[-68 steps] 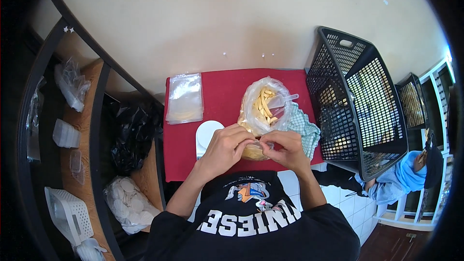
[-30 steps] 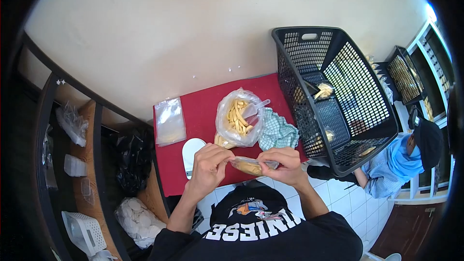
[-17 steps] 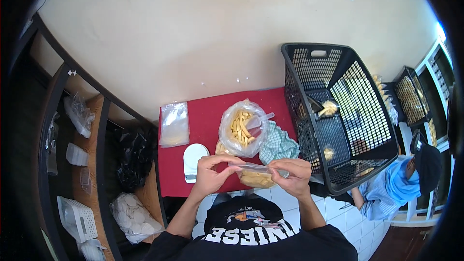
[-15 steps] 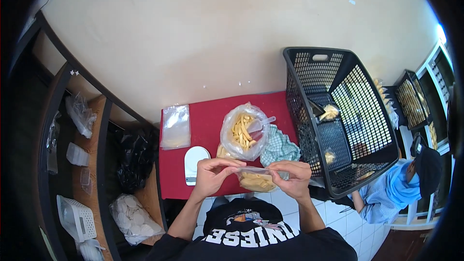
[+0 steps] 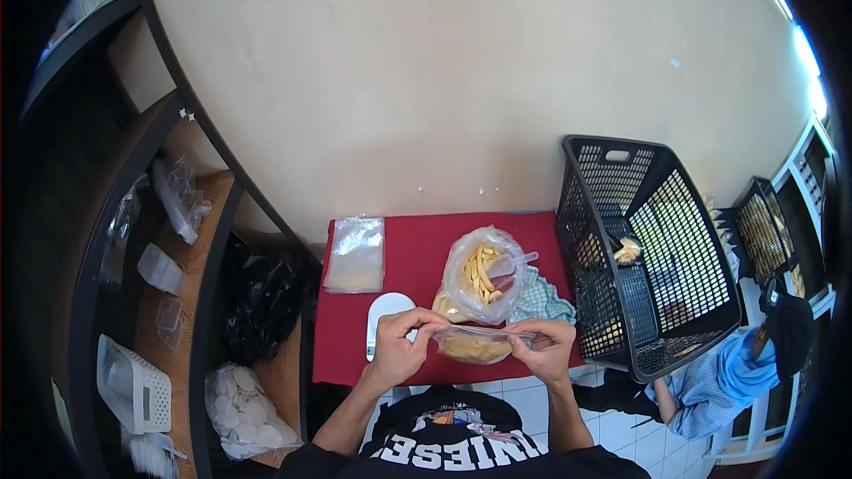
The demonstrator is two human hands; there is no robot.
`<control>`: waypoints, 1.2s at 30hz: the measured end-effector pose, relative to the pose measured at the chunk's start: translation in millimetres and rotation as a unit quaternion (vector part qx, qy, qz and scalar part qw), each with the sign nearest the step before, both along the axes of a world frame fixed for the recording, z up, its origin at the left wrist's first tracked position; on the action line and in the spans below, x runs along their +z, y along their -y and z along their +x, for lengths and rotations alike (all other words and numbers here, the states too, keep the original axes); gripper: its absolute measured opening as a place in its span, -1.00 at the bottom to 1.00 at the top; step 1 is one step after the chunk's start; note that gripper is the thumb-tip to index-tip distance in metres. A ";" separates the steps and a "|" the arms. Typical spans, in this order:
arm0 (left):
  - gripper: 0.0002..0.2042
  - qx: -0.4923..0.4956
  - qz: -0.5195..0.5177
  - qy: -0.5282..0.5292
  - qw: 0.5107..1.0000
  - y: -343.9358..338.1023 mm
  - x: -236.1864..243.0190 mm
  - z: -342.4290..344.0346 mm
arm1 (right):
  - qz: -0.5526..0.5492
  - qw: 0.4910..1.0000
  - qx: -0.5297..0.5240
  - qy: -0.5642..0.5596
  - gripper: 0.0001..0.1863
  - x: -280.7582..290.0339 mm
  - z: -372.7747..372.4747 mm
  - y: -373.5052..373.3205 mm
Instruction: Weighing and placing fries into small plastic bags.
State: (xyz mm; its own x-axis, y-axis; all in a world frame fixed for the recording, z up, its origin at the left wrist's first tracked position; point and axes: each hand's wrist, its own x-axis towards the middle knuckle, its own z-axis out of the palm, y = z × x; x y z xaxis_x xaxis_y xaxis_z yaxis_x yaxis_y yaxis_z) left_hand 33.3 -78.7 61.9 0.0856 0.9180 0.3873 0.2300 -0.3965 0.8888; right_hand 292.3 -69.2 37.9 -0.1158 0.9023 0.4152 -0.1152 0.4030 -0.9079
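Observation:
My left hand [image 5: 401,348] and my right hand [image 5: 548,348] pinch the two ends of the top edge of a small clear bag [image 5: 475,346] holding yellow snack sticks. The bag hangs between them over the front edge of the red table [image 5: 408,257]. Just behind it stands a large open plastic bag of yellow sticks [image 5: 484,275] with a clear scoop inside. A white scale [image 5: 382,319] lies beside my left hand.
A stack of empty clear bags [image 5: 357,253] lies at the table's back left. A checked cloth [image 5: 541,302] sits right of the big bag. A tall black basket [image 5: 643,257] stands to the right with a filled bag inside. Another person [image 5: 745,364] crouches at lower right. Shelves stand left.
The view has tilted back toward the table. My hands have spread apart along the small bag's top edge, still holding it in front of the big bag.

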 end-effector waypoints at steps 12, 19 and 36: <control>-0.94 -0.059 -0.088 0.066 0.992 -16.4 6.8 -25.7 | 0.006 0.996 -0.057 0.071 -0.89 23.0 -55.5 -3.6; -0.96 -0.043 0.012 0.070 0.997 -19.9 4.4 -37.8 | 0.072 0.981 -0.016 0.179 -0.85 41.7 -76.3 -17.1; -0.86 -0.056 0.062 0.016 0.996 -9.9 10.8 -46.9 | 0.168 0.952 -0.031 0.255 -0.85 56.7 -96.1 -8.0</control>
